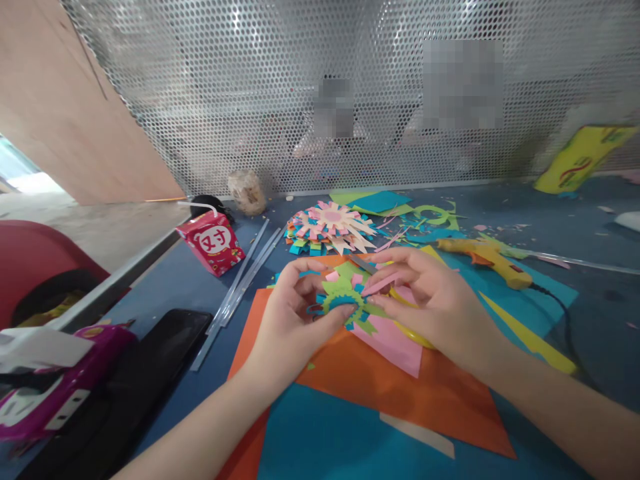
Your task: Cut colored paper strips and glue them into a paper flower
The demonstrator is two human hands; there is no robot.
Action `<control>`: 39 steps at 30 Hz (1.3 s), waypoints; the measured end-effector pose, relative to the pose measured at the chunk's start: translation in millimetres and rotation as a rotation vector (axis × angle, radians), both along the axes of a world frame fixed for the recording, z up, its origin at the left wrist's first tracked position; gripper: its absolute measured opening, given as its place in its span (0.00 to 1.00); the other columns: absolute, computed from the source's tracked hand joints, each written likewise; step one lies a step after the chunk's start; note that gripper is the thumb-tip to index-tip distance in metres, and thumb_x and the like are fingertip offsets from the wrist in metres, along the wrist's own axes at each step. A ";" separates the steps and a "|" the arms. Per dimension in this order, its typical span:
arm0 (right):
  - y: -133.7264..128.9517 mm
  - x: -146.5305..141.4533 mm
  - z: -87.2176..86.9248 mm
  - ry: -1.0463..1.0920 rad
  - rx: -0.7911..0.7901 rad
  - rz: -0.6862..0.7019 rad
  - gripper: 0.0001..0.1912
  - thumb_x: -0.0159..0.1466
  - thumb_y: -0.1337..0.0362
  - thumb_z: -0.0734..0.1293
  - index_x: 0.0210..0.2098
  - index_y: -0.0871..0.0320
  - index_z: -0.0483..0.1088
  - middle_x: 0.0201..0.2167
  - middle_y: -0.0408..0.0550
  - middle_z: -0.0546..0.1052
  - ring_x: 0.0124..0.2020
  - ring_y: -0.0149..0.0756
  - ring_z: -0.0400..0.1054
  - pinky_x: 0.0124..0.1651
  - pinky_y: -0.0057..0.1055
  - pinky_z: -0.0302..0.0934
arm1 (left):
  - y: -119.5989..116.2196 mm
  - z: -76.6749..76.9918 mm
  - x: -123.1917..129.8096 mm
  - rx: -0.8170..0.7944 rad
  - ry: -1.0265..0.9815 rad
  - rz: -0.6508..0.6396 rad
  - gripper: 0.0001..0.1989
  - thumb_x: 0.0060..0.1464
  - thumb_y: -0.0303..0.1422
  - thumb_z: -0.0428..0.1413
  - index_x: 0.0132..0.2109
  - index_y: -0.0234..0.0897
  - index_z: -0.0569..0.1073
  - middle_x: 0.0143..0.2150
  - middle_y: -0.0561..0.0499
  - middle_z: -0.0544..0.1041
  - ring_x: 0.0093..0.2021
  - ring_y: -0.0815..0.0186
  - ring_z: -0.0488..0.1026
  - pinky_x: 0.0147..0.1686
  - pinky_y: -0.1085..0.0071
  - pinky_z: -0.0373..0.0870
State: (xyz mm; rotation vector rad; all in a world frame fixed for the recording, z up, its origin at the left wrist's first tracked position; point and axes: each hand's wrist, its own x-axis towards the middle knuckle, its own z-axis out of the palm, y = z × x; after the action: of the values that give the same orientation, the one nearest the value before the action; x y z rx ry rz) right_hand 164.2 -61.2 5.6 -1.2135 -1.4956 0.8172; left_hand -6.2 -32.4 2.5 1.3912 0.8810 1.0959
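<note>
Near the middle of the head view, my left hand (300, 307) is closed on a paper rosette (337, 300) with a fringed blue and green edge, its thumb lying over the front. My right hand (425, 293) pinches a thin pink paper strip (383, 283) against the rosette's right side. Scissors with yellow handles (416, 333) are tucked in the same hand, the handles partly hidden under the palm and a grey blade showing above the fingers. Beneath both hands lie a pink paper piece (393, 347) and an orange sheet (425, 400).
Finished-looking paper rosettes (330, 217) are piled behind my hands. To the right lies a yellow glue gun (487, 259) with a black cord. Clear glue sticks (240, 287), a red drink carton (213, 247) and a black phone (165, 353) are at left. A perforated metal panel (280, 87) stands behind.
</note>
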 end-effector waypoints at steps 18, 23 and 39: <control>-17.5 6.4 12.2 -0.349 0.504 0.128 0.11 0.57 0.72 0.65 0.37 0.51 0.68 0.32 0.42 0.75 0.38 0.32 0.69 0.41 0.29 0.65 | -7.7 17.2 -24.1 0.956 0.120 -0.142 0.17 0.40 0.15 0.57 0.32 0.44 0.72 0.30 0.52 0.80 0.33 0.63 0.77 0.37 0.65 0.75; -19.4 9.5 21.4 -0.504 0.636 0.155 0.11 0.57 0.71 0.65 0.39 0.53 0.68 0.32 0.43 0.76 0.38 0.33 0.67 0.40 0.28 0.65 | -8.3 26.1 -26.9 0.957 0.210 -0.157 0.12 0.42 0.19 0.57 0.25 0.45 0.71 0.30 0.52 0.81 0.31 0.61 0.78 0.38 0.63 0.76; -22.2 9.0 17.2 -0.543 0.694 0.166 0.10 0.59 0.74 0.63 0.39 0.57 0.69 0.33 0.45 0.74 0.39 0.30 0.66 0.44 0.23 0.64 | -10.1 14.2 -26.7 0.957 0.112 -0.204 0.17 0.41 0.16 0.58 0.32 0.46 0.74 0.34 0.51 0.81 0.35 0.61 0.77 0.40 0.62 0.75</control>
State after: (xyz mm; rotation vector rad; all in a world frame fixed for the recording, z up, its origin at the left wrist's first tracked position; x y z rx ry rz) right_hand 173.2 -83.4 22.7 -0.8071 -2.1018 0.0139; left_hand -32.9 -42.5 16.7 2.2768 0.2387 1.3505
